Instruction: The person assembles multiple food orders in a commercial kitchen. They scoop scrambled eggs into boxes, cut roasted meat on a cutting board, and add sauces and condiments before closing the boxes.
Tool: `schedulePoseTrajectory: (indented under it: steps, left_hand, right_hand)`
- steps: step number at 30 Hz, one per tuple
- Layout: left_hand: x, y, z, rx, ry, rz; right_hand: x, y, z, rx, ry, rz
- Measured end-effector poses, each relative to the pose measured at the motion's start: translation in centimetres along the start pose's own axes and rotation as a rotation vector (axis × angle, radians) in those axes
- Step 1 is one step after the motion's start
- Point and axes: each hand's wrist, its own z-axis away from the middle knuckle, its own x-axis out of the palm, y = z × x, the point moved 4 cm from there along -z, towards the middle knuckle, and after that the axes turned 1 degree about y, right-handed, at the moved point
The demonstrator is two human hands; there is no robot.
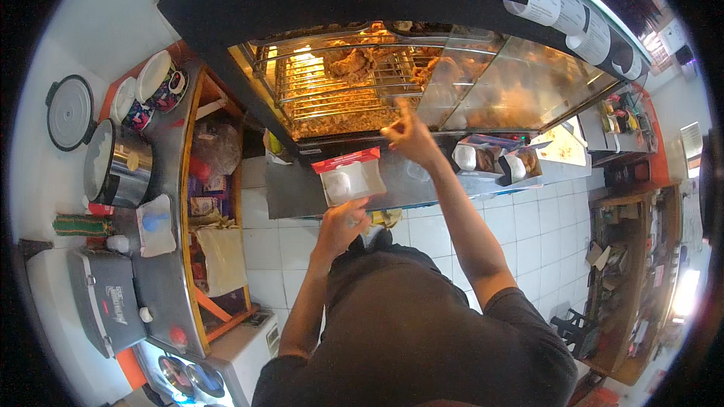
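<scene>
An open red and white paper box (pixel 368 180) is at the counter's near edge, with a round white bundle (pixel 339 188) in its left part. My left hand (pixel 343 227) grips the box by its near side, fingers closed. My right hand (pixel 412 138) is raised in front of the heated display cabinet (pixel 332 142), index finger and thumb stretched out and nothing visible in it. Ahead of it are wire racks (pixel 324 98) and a piece of fried chicken (pixel 351 65). More brown pieces show behind the sliding glass (pixel 464 87).
Two open boxes (pixel 520 168) with white bundles and brown food stand right on the counter (pixel 294 192). Left, a side table (pixel 167 158) bears a large metal pot (pixel 121 162) and patterned paper buckets (pixel 162 87). Wooden shelves (pixel 620 286) stand far right above the tiled floor (pixel 528 237).
</scene>
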Motion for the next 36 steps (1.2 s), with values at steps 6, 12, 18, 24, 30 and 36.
schedulePoseTrajectory:
  steps: [6, 12, 18, 24, 30, 36]
  left_hand:
    - [-4.3, -6.1, 9.7, -0.357, 0.093, 0.075]
    - [-3.3, -13.5, 8.9, -0.454, 0.250, 0.004]
    - [-1.3, -18.5, 2.3, -0.426, 0.302, -0.070]
    - [-0.7, -20.7, 1.7, -0.464, 0.259, -0.054]
    - [-7.2, -20.3, 3.2, -0.405, 0.357, -0.262]
    - [-13.2, -21.5, 5.0, -0.433, 0.414, -0.219]
  right_hand:
    - [-3.6, 3.8, -0.3, 0.025, 0.179, -0.142]
    - [-2.6, 9.0, -6.9, -0.163, 0.650, -0.104]
    - [-2.3, 12.3, -10.6, 0.122, 0.460, -1.029]
    - [-2.2, 11.0, -8.8, 0.277, 0.321, -1.332]
    - [-1.5, 8.3, -6.4, 0.238, 0.353, -1.320]
    - [-1.7, 6.4, -2.5, -0.101, 0.270, -0.768]
